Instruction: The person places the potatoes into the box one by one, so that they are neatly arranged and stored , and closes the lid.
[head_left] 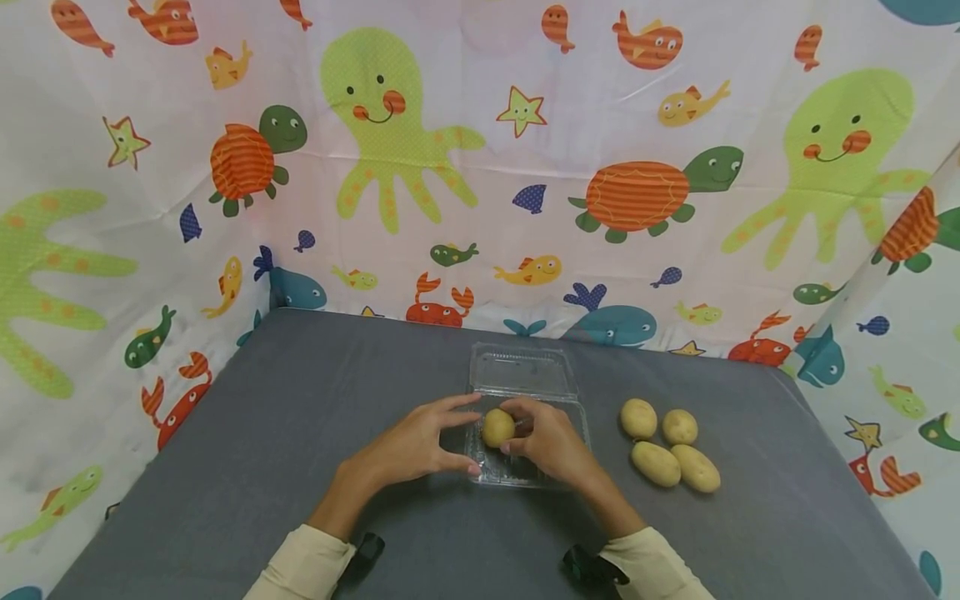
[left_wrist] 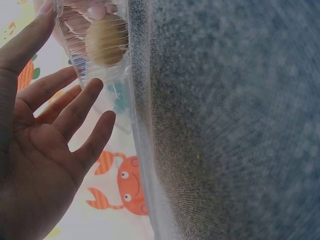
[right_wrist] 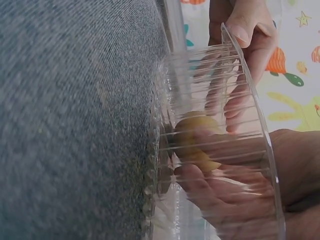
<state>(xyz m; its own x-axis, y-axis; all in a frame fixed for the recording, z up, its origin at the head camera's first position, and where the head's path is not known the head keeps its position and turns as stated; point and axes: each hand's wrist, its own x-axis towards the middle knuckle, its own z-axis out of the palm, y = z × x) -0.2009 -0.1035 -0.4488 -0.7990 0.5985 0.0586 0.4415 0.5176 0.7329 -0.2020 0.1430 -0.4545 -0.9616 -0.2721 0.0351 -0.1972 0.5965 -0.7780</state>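
Observation:
A clear plastic clamshell container lies on the grey cloth, its lid folded back behind it. Inside the left part of the base is a round yellow potato. My right hand reaches in over the container and holds that potato between thumb and fingers, as the right wrist view shows through the ribbed wall. On the other side, my left hand is spread at the container's left edge, thumb near the front corner, with nothing in its grasp. Whether the potato touches the container floor, I cannot tell.
Several more potatoes sit in a group on the cloth to the container's right. A grey cloth covers the table. Behind and at both sides hangs a curtain printed with sea animals.

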